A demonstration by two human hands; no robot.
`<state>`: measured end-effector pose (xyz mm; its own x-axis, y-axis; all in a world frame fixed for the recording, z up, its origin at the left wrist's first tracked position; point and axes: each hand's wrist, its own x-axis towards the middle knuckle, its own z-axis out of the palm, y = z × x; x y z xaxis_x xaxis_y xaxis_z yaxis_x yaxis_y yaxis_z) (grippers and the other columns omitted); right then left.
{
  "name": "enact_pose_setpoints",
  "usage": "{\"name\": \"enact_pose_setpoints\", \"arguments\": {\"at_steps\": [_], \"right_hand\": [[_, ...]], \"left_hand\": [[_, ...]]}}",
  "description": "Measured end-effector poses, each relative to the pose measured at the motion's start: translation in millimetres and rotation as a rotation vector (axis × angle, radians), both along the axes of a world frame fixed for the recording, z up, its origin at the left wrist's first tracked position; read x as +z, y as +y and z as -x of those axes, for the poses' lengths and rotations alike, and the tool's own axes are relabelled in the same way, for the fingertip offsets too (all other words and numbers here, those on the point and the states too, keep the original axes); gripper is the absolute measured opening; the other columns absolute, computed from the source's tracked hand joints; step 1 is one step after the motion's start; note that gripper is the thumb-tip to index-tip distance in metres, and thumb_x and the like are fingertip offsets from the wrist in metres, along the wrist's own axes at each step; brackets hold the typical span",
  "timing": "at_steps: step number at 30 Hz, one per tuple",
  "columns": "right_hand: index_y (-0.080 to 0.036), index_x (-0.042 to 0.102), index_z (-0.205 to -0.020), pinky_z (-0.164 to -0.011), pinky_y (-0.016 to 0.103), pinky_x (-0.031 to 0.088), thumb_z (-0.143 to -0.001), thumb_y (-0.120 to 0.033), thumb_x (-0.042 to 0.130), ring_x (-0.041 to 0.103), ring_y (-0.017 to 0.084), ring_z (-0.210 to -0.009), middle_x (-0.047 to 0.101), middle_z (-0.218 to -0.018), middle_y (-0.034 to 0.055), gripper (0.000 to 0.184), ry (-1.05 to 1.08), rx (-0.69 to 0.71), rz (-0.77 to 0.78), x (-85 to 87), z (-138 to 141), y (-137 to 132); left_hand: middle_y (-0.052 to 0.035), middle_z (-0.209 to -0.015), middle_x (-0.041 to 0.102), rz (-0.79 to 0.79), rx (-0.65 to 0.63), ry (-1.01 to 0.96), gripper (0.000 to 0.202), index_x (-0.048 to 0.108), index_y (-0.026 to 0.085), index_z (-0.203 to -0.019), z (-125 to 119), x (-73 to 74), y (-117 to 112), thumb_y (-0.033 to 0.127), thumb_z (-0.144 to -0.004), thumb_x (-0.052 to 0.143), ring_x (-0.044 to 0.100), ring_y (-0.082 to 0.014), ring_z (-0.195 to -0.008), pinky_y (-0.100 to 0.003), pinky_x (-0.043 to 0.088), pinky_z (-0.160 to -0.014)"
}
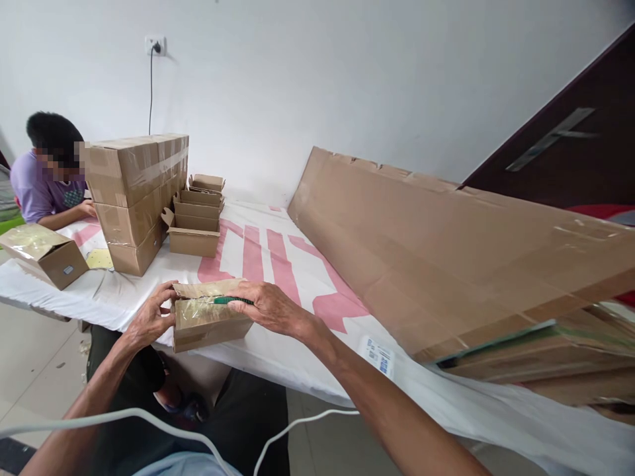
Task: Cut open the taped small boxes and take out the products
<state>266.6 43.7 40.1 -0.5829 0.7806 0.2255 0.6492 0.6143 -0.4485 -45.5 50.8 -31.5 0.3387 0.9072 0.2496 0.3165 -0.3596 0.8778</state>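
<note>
White-and-pink cloth [421,396] carries stacked cartons [133,198] and open boxes [193,242]. The left hand [153,316] pinches a gaping, taped brown box [211,332]; the right hand [272,307] is curled round a green tool [231,299].

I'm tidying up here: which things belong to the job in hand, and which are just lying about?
Job in hand:
box, touched by the left hand
green tool, in the right hand
probably open boxes, stacked boxes

Seemingly just lying about:
large cardboard
white cable
</note>
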Motion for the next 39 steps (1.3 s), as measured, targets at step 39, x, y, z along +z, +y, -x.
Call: {"name": "enact_pose_setpoints", "arguments": {"at_steps": [39], "right_hand": [[-0.025,0.082,-0.097,-0.074,0.033,0.049,-0.105,-0.038,0.063,0.076,0.028,-0.091,0.082,-0.096,0.0099,0.025,-0.627,-0.059,-0.137,23.5,27.1,29.0]], "left_hand": [[-0.0115,-0.145,0.058,-0.022,0.034,0.079,0.013,0.079,0.022,-0.073,1.7,5.0,0.0,0.033,-0.079,0.075,0.059,-0.0337,-0.136,-0.036,0.061,-0.095]]}}
